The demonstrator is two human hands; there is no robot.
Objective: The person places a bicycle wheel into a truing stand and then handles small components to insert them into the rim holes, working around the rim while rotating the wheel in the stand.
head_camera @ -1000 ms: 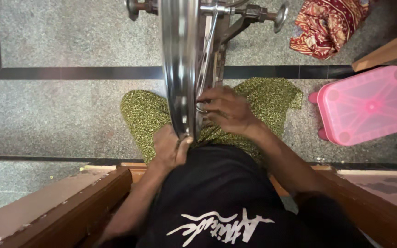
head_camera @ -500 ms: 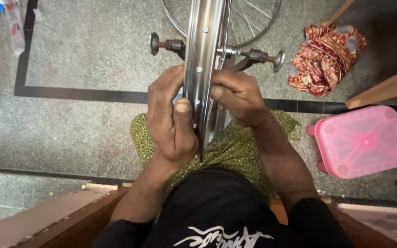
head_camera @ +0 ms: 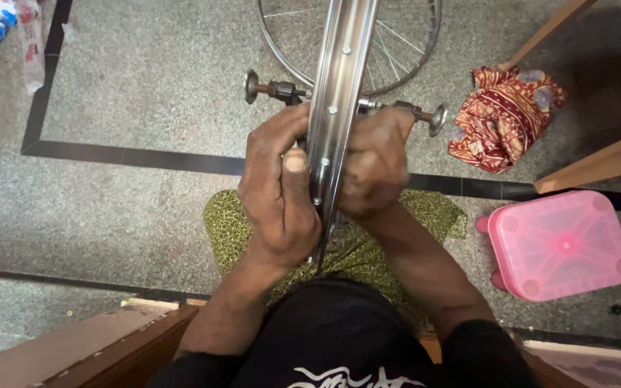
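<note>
A shiny metal bicycle wheel rim (head_camera: 341, 79) stands upright on edge in front of me, held in a truing stand whose knobbed axle ends (head_camera: 253, 86) stick out on both sides. My left hand (head_camera: 278, 190) grips the rim from the left, thumb lying along its edge. My right hand (head_camera: 374, 162) clasps the rim from the right, fingers curled around it. Both hands press against the rim at about the same height, above my lap in green patterned cloth (head_camera: 228, 223).
A second spoked wheel (head_camera: 404, 50) lies on the grey stone floor behind the stand. A red patterned cloth (head_camera: 504, 118) and a pink plastic stool (head_camera: 562, 244) are on the right, with wooden furniture legs (head_camera: 598, 165) beyond. Plastic wrappers (head_camera: 8, 29) lie far left.
Both hands have moved up along the rim, from its lower part near my lap to the level of the stand's axle. The view has tilted forward, showing more floor.
</note>
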